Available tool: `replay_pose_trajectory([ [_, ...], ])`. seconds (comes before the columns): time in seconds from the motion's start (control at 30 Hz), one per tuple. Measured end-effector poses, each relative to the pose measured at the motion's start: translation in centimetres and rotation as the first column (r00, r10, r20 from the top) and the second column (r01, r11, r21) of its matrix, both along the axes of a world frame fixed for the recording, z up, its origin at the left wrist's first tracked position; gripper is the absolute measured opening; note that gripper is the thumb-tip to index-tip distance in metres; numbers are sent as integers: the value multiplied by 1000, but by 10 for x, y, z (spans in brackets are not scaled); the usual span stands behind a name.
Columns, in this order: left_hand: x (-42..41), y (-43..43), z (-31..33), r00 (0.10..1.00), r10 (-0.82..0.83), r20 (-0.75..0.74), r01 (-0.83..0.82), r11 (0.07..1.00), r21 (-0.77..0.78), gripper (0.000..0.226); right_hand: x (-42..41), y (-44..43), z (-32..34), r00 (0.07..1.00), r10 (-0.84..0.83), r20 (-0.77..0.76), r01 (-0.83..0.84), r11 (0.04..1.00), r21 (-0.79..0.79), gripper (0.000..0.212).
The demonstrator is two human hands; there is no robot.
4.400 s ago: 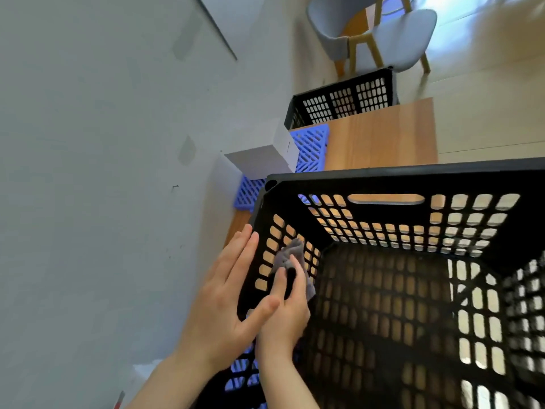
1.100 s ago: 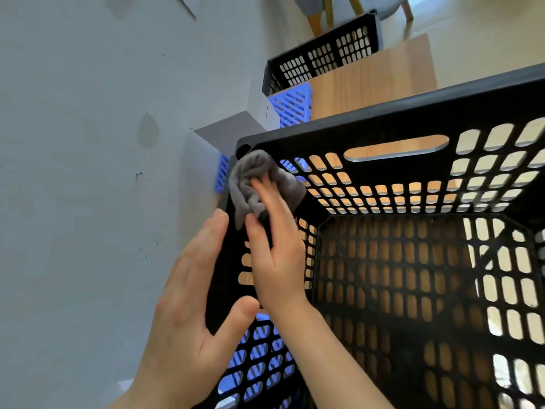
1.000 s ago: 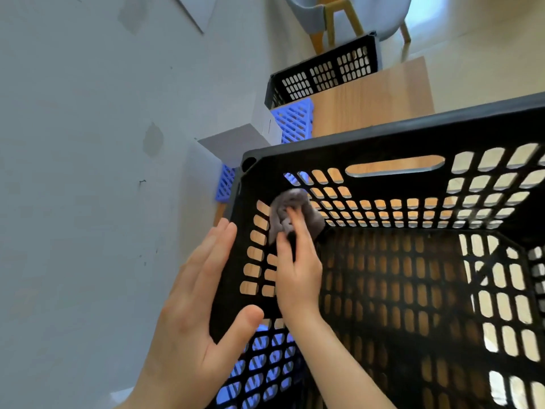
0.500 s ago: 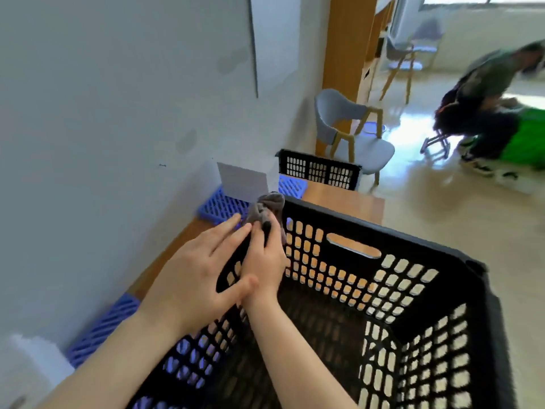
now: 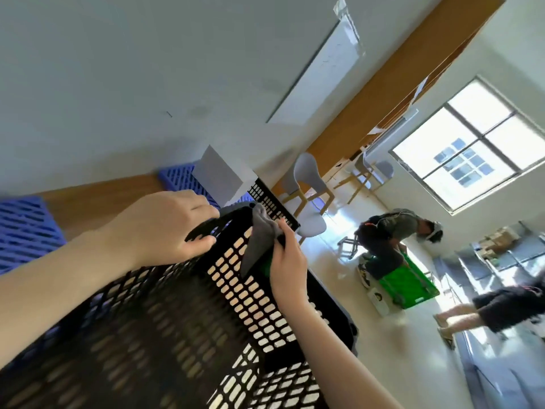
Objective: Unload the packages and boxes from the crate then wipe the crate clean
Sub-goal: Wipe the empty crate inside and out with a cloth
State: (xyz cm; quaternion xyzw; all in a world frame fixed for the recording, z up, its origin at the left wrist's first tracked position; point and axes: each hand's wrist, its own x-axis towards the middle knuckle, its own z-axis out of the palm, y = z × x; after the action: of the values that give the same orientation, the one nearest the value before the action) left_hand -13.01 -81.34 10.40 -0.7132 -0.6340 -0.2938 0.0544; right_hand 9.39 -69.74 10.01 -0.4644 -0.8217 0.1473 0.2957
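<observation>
Crate (image 5: 236, 290), near the tabletop (image 5: 97, 199): visible interior bare, so unloading judged done. Left hand (image 5: 165, 228) grips corner rim, fingers (image 5: 200, 206) curled over. Right hand (image 5: 287, 261) pinches grey cloth (image 5: 256, 246) at the wall. Wiping unfinished.

The crate (image 5: 236, 305) is open on top, leaving room to reach inside. 2 hands crowd its far corner: the left hand (image 5: 165, 228) grips the rim, and the right hand (image 5: 287, 261) holds a cloth (image 5: 258, 243) there. A white box (image 5: 219, 177) stands just beyond that corner, with the wall (image 5: 118, 84) close behind.
</observation>
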Motion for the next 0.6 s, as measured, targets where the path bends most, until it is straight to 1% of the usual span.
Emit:
replay_pose_trajectory([
  [0.07,0,2,-4,996,-30,-79,31,1000,3,44,7,4,9,1000,-10,27,10,1000,-5,33],
  [0.13,0,4,-9,984,-61,-165,63,998,5,51,12,9,21,991,12,134,-11,1000,-11,29],
  [0.17,-1,6,-11,980,-76,-184,78,997,0,55,14,12,28,982,37,185,-33,999,-23,26],
  [0.27,-2,7,-15,977,-109,-181,118,992,39,62,14,22,52,945,128,301,-131,991,-10,25],
  [0.4,-2,7,-15,982,-129,-135,140,987,75,64,12,22,80,847,227,480,-320,940,120,34],
  [0.43,-1,7,-14,984,-128,-123,137,988,72,66,11,21,85,810,231,540,-390,899,201,37],
  [0.47,-1,7,-13,985,-131,-111,140,987,75,68,11,19,88,766,233,600,-485,821,301,39],
  [0.5,-1,6,-13,986,-126,-109,134,989,69,68,11,20,88,717,239,655,-591,706,390,41],
  [0.53,-1,7,-15,985,-129,-114,138,988,74,68,11,22,87,666,249,703,-681,589,436,42],
  [0.57,-1,7,-15,984,-129,-124,137,989,58,68,11,25,84,610,248,753,-744,506,436,42],
  [0.6,-1,8,-16,982,-125,-141,135,989,58,67,11,28,81,541,224,811,-791,464,399,42],
])
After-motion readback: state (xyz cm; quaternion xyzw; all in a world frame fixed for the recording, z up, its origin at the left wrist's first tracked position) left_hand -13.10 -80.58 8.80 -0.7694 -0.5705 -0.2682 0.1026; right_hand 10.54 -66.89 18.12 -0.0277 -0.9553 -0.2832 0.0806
